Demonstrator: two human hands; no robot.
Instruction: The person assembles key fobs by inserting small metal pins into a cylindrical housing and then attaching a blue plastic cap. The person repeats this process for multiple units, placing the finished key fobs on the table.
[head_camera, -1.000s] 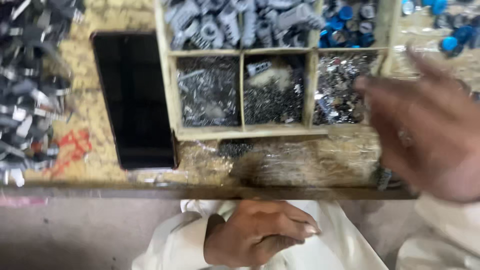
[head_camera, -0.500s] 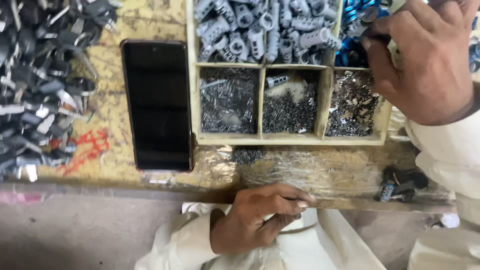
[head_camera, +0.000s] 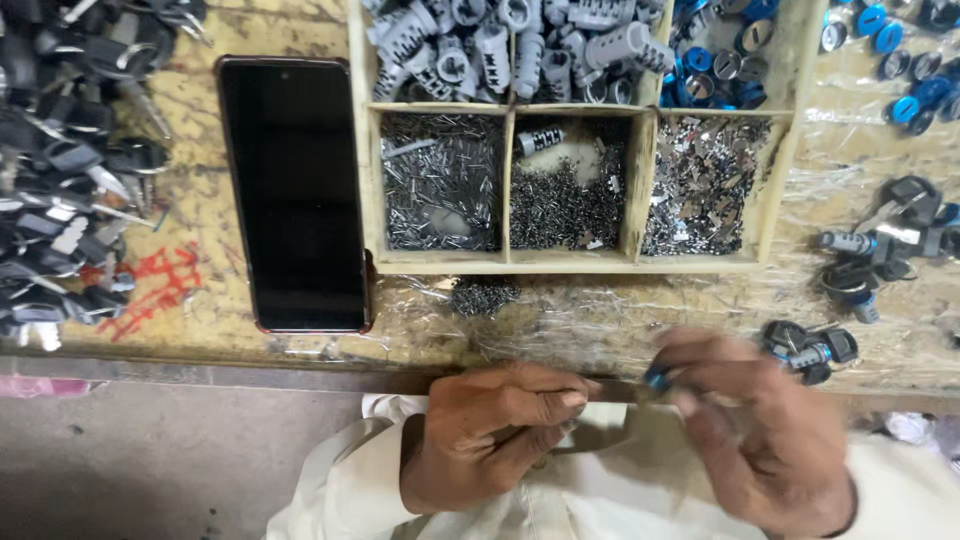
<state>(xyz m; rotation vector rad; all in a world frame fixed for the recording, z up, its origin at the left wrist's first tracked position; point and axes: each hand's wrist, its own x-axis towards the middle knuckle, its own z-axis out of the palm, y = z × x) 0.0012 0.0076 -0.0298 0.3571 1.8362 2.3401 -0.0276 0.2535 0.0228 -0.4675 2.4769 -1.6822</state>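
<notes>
While the left hand (head_camera: 495, 430) rests curled with its fingers together near the counter (head_camera: 600, 330) edge, holding nothing I can see, the right hand (head_camera: 760, 430) is blurred and pinches a small blue part (head_camera: 657, 378) between its fingertips. Both hands are just below the wooden tray (head_camera: 570, 262) with small metal pieces. A dark phone (head_camera: 293, 190) lies left of the tray, beside a pile of keys (head_camera: 60, 170).

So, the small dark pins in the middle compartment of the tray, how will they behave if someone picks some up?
The pins lie as a loose heap, so they probably scatter and slip between fingers. They look like thin metal, likely stiff and light. Some already lie outside the tray.
</notes>
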